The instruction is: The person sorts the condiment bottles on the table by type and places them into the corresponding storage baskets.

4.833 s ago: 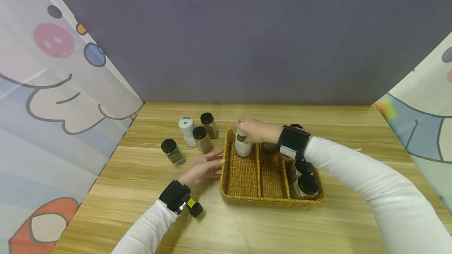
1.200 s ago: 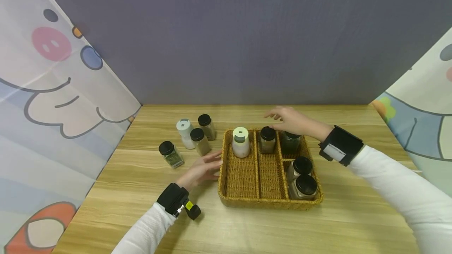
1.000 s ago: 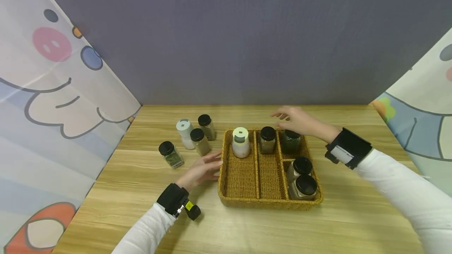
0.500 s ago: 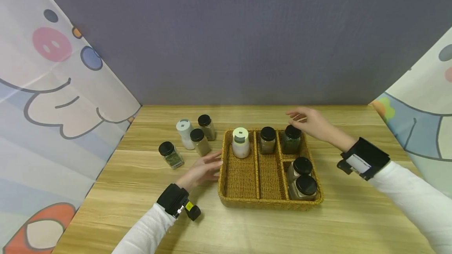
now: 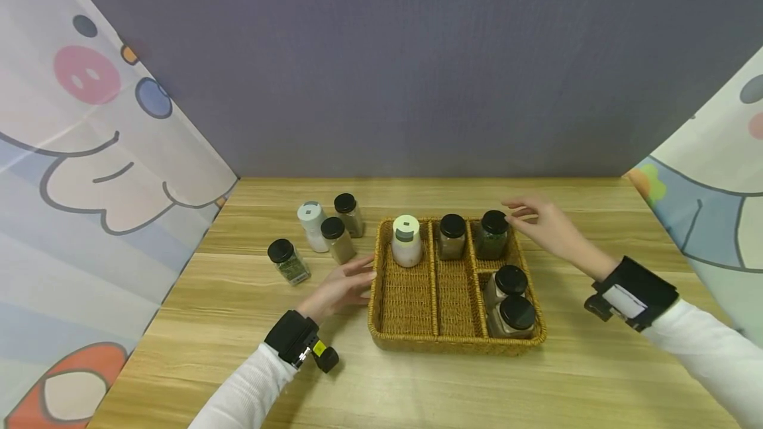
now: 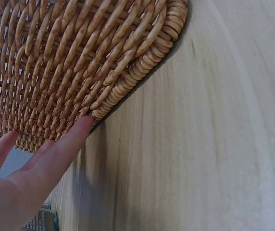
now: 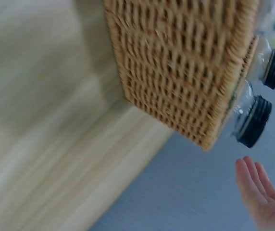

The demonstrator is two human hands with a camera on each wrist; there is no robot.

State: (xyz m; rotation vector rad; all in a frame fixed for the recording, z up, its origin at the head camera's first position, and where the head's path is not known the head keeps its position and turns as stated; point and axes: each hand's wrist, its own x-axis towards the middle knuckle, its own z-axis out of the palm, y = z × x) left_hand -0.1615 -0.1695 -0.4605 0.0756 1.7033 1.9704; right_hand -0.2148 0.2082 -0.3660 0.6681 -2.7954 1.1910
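Observation:
The straight fingers of my left hand (image 5: 340, 286) touch the left wall of a divided wicker basket (image 5: 453, 344); the left wrist view shows the fingertips against the weave (image 6: 56, 72). My right hand (image 5: 548, 227) hovers beside the basket's back right corner with relaxed fingers and nothing in them. Nearest to it stands a black-lidded spice jar of green herbs (image 5: 492, 238), apart from the fingers in the right wrist view. A white shaker bottle (image 5: 407, 247) stands in the left compartment, a black-lidded jar (image 5: 452, 240) in the middle one, and two jars (image 5: 516, 315) at front right.
Left of the basket, on the wooden table (image 5: 465, 389), stand another white shaker bottle (image 5: 314, 227), two black-lidded jars of pale spice (image 5: 340, 242) and a green herb jar (image 5: 291, 263). A grey panel (image 5: 429, 71) rises behind the table.
Earlier my right hand held the white shaker bottle in the left compartment. It has let go and moved right, past the back jars. My left hand stays at the basket wall.

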